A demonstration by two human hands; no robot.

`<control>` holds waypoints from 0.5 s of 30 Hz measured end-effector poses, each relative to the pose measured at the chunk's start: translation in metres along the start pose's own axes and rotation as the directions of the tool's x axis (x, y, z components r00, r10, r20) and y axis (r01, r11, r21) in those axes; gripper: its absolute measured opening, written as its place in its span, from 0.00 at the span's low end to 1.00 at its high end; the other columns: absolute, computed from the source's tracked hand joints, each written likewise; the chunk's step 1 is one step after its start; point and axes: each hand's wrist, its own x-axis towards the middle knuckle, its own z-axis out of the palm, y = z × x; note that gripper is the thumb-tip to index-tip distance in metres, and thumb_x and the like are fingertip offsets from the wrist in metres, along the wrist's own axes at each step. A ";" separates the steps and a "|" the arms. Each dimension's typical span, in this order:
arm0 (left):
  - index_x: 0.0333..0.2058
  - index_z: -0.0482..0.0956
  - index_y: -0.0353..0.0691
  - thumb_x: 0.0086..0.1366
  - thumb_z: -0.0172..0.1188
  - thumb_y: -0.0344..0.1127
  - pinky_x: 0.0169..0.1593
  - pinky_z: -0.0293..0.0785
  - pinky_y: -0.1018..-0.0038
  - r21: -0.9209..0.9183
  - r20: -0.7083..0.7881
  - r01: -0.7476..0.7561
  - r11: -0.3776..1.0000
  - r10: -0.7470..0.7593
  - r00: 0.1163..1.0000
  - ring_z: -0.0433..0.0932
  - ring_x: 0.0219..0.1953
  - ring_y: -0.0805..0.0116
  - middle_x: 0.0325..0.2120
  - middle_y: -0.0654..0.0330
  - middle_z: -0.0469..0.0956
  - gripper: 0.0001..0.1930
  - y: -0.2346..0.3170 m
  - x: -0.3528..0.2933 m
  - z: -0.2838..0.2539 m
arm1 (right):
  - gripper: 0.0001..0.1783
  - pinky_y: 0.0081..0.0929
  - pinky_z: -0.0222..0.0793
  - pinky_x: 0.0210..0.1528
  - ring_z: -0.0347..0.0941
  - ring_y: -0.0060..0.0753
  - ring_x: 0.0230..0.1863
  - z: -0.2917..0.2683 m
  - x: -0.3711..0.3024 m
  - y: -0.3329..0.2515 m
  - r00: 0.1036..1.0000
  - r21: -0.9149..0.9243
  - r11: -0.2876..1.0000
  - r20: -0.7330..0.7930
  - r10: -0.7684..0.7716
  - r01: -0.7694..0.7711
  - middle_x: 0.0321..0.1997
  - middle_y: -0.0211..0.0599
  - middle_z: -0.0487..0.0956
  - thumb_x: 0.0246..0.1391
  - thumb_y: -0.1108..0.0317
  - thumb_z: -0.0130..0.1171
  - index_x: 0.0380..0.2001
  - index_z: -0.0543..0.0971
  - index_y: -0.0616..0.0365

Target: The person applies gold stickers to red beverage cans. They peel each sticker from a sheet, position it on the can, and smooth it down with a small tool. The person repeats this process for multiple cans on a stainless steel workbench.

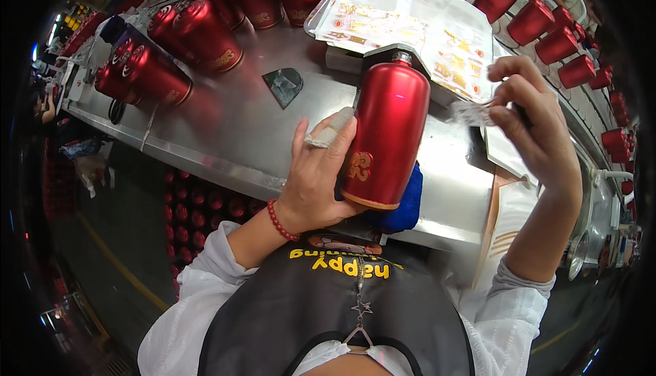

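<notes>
A glossy red bottle [393,130] with a gold emblem near its base lies tilted in front of me, its bare neck pointing away. My left hand [307,181] grips its lower left side, fingers partly behind it; one finger has a white wrap [331,129]. Under the bottle's base shows a blue cloth [410,202], and a dark support [372,56] sits behind its neck. To the right of the bottle, my right hand [536,120] is raised, thumb and fingers pinching a small, clear, crinkled piece of film [470,113].
Sheets of gold and red stickers [383,10] lie beyond the bottle on the metal table [225,120]. A dark flat plate [283,86] rests left of it. Red bottles [208,34] stand at the far left; others [531,22] line the conveyor at right.
</notes>
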 end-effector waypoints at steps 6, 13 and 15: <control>0.71 0.52 0.31 0.54 0.70 0.61 0.71 0.39 0.41 -0.075 0.051 0.022 0.997 -0.019 0.999 0.63 0.67 0.39 0.57 0.42 0.74 0.57 -0.010 -0.004 0.012 | 0.10 0.39 0.73 0.47 0.73 0.45 0.46 0.061 0.025 -0.015 0.998 0.036 0.997 -0.016 -0.067 0.067 0.47 0.44 0.72 0.54 0.78 0.65 0.34 0.73 0.62; 0.72 0.49 0.30 0.58 0.64 0.66 0.73 0.40 0.48 -0.101 0.215 0.020 0.995 0.002 0.977 0.53 0.72 0.40 0.65 0.40 0.63 0.57 -0.023 -0.006 0.003 | 0.08 0.37 0.72 0.46 0.74 0.47 0.46 0.068 0.037 -0.021 0.994 -0.115 0.987 0.006 -0.112 0.112 0.45 0.44 0.74 0.52 0.77 0.65 0.34 0.75 0.62; 0.72 0.48 0.29 0.60 0.63 0.66 0.73 0.42 0.50 -0.243 0.271 0.099 0.965 -0.030 0.962 0.51 0.73 0.40 0.68 0.38 0.57 0.57 -0.022 0.001 -0.006 | 0.08 0.38 0.72 0.46 0.74 0.47 0.45 0.067 0.040 -0.021 0.994 -0.075 0.991 0.018 -0.107 0.108 0.44 0.44 0.74 0.52 0.77 0.65 0.33 0.75 0.62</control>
